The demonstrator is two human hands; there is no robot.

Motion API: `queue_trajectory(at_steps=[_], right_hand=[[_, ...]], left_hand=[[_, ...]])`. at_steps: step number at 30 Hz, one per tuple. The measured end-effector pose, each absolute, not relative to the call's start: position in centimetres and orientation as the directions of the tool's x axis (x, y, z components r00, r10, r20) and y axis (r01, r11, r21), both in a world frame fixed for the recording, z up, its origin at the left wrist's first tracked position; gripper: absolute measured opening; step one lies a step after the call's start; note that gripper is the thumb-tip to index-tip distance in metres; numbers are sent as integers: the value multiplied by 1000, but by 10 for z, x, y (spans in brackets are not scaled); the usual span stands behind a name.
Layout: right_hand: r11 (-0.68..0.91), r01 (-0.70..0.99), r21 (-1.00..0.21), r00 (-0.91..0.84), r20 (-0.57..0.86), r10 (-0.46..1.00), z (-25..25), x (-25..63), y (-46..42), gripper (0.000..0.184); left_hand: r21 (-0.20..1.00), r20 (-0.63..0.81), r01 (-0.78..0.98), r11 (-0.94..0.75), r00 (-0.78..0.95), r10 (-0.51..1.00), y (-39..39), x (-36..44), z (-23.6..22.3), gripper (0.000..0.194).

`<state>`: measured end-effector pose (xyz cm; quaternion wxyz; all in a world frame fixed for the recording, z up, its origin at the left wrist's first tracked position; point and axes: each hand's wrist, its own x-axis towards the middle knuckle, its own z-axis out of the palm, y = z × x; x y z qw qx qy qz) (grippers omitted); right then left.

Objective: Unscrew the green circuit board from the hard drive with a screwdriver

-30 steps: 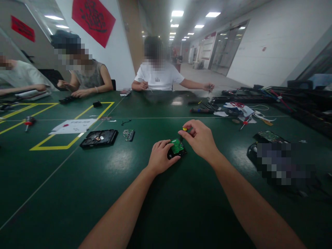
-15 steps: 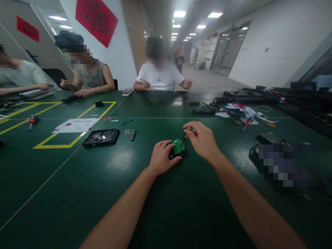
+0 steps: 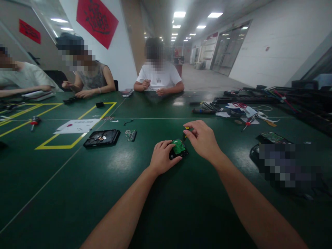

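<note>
- Now the green table (image 3: 121, 207) sits a touch further right in view than a second ago, its loose parts shifting along with it.
- The person opposite (image 3: 158, 77) has changed most: an arm was stretched sideways a second ago, half drawn in after that, and now both hands meet at the table edge. The mark on the white shirt is too small to read.
- The red sheet (image 3: 98, 22) on the wall bears large dark characters, tilted and not clear enough to read.
- The white paper (image 3: 77, 126) within yellow tape has a faint heading, also illegible.
- The right hand (image 3: 201, 138) pinches narrowly, thumb and forefinger holding the yellow-topped tool.
- The left hand (image 3: 163, 155) has kept its grip, fingers over the left side and thumb along the near edge.
- What it holds is the black casing (image 3: 185, 154), lying flat on the table between the two hands. Its right edge slants from far to near, drifting rightward; with the left side covered, its long axis cannot be told.
- The green circuit board (image 3: 180, 146) faces up on that casing; its pale strip is unreadable.
- The yellow-topped tool (image 3: 187, 128) reached over the board a second ago; now it stands near the far right edge, leaning slightly. Whether its tip touches cannot be told.
</note>
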<state>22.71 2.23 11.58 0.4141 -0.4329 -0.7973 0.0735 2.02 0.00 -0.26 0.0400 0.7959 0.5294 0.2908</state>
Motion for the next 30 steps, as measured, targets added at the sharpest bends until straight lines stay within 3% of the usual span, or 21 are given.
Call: queue_trajectory(at_steps=[4,10,16,21,30], right_hand=[[625,585,-516,-301,578,759,114,225,21,27],[628,589,-508,-278,603,748,115,223,19,16],[610,554,-566,-298,549,781,116,225,20,24],[589,622,-515,-253,580,774,117,224,19,12],[592,617,-518,-237,595,768,118,223,19,17]], left_hand=[[378,415,818,-433,269,869,0,21,-3,62],[386,422,815,-433,262,868,0,21,-3,61],[383,419,815,-436,267,868,1,21,-3,62],[374,413,820,-433,271,870,0,21,-2,61],[401,402,813,-422,258,878,0,21,-1,62]])
